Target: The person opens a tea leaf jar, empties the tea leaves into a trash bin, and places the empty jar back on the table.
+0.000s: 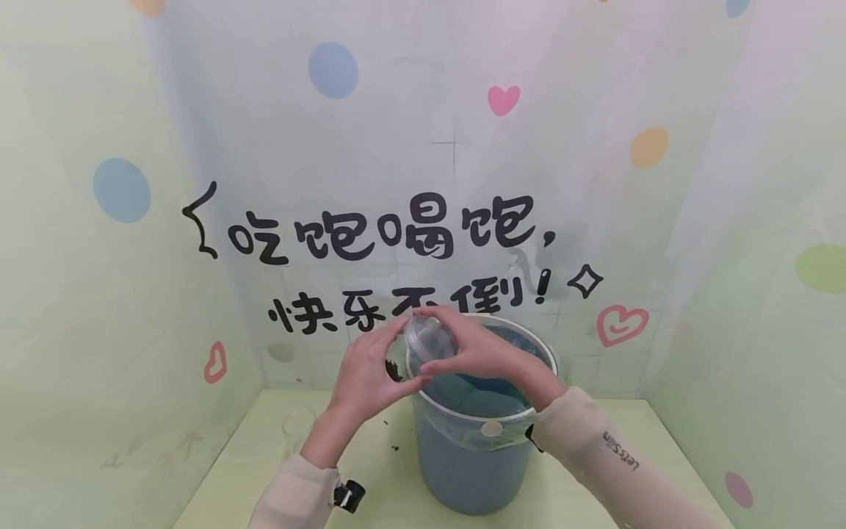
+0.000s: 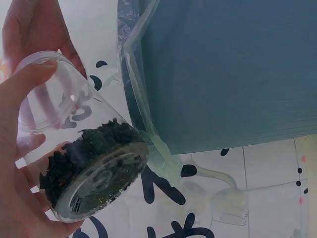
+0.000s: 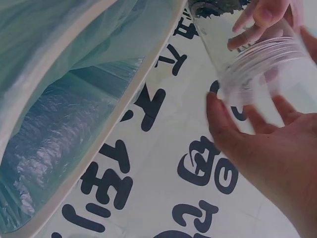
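A clear, cylindrical jar (image 2: 94, 106) is tilted beside the bin's rim. Dark, crinkled dried pieces (image 2: 94, 153) lie in its base end. My left hand (image 1: 370, 378) grips the jar's side, thumb near the ridged top in the left wrist view. With thumb and fingers spread around that end, my right hand (image 1: 485, 350) holds the clear round lid (image 1: 428, 338). In the right wrist view the ridged screw end (image 3: 262, 59) sits between the fingers, partly blurred.
A blue-grey bin (image 1: 472, 470) with a white rim and a translucent greenish liner (image 3: 74, 129) stands just right of the jar. At the left on the pale table (image 1: 370, 485) is a clear cup (image 1: 299, 426). A few dark crumbs (image 1: 394, 447) lie near the bin. Printed walls enclose three sides.
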The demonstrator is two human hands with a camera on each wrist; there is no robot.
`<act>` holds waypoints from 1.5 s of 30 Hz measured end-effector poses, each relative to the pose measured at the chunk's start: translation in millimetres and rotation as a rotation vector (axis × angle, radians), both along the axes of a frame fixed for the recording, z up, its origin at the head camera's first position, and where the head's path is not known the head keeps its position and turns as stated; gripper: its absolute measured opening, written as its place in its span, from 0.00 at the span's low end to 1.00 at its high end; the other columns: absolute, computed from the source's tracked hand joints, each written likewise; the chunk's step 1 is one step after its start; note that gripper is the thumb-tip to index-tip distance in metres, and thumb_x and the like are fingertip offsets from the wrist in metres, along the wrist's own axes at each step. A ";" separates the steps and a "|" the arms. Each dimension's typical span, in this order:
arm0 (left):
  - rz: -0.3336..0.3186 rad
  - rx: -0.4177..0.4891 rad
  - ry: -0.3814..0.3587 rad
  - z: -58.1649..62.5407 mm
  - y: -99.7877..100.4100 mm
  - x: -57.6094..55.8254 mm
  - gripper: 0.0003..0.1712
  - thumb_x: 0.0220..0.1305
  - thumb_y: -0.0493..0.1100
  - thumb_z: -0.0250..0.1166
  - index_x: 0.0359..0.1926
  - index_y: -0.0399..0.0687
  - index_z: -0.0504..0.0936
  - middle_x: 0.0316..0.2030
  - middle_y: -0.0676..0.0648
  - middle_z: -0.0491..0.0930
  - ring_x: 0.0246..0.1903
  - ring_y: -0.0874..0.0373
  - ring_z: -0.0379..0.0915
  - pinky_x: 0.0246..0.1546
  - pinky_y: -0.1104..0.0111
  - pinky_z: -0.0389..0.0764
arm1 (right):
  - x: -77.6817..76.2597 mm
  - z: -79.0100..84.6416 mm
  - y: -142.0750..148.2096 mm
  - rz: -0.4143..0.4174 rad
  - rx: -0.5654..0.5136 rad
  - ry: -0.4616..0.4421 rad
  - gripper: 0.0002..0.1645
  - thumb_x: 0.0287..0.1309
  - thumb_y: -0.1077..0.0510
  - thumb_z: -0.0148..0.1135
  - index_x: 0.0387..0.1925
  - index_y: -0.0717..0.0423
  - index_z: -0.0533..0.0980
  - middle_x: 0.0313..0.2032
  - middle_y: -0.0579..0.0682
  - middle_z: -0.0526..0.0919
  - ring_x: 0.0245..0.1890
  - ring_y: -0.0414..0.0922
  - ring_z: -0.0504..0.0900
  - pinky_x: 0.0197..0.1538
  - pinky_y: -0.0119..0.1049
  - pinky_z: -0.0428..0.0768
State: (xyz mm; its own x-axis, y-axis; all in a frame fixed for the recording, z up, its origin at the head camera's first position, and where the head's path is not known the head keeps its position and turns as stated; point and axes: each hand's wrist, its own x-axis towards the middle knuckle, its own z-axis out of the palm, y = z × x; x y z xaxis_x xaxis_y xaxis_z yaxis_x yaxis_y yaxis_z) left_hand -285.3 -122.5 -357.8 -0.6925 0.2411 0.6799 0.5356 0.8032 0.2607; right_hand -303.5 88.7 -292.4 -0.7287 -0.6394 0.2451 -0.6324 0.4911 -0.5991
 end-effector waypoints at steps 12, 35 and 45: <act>0.068 -0.137 0.062 3.0 5.4 3.3 0.53 0.43 0.67 0.76 0.69 0.55 0.69 0.61 0.47 0.80 0.59 0.47 0.77 0.64 0.41 0.71 | 3.9 5.4 -10.7 -0.255 0.041 -0.193 0.47 0.65 0.35 0.56 0.74 0.58 0.58 0.56 0.60 0.80 0.33 0.49 0.84 0.37 0.40 0.85; 0.037 -0.110 0.061 -1.0 5.5 2.2 0.53 0.41 0.65 0.78 0.68 0.56 0.70 0.60 0.49 0.80 0.58 0.49 0.78 0.63 0.44 0.73 | 2.5 1.9 -6.5 -0.079 -0.024 -0.111 0.42 0.54 0.52 0.69 0.67 0.57 0.63 0.62 0.61 0.73 0.59 0.56 0.76 0.59 0.52 0.79; 0.050 -0.111 0.045 -1.5 4.3 2.1 0.53 0.41 0.66 0.78 0.68 0.55 0.70 0.59 0.47 0.80 0.57 0.45 0.78 0.52 0.49 0.82 | 2.1 -3.9 -6.0 -0.077 -0.049 -0.137 0.47 0.60 0.47 0.66 0.74 0.58 0.56 0.69 0.61 0.67 0.66 0.58 0.72 0.66 0.57 0.74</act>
State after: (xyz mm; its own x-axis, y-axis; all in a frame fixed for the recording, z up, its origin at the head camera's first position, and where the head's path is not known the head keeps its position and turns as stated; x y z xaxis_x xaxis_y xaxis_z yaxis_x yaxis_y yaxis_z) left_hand -283.2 -118.3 -359.3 -0.6749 0.2827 0.6816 0.5033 0.8518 0.1451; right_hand -301.3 82.7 -296.3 -0.8040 -0.5700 0.1696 -0.5047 0.5032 -0.7015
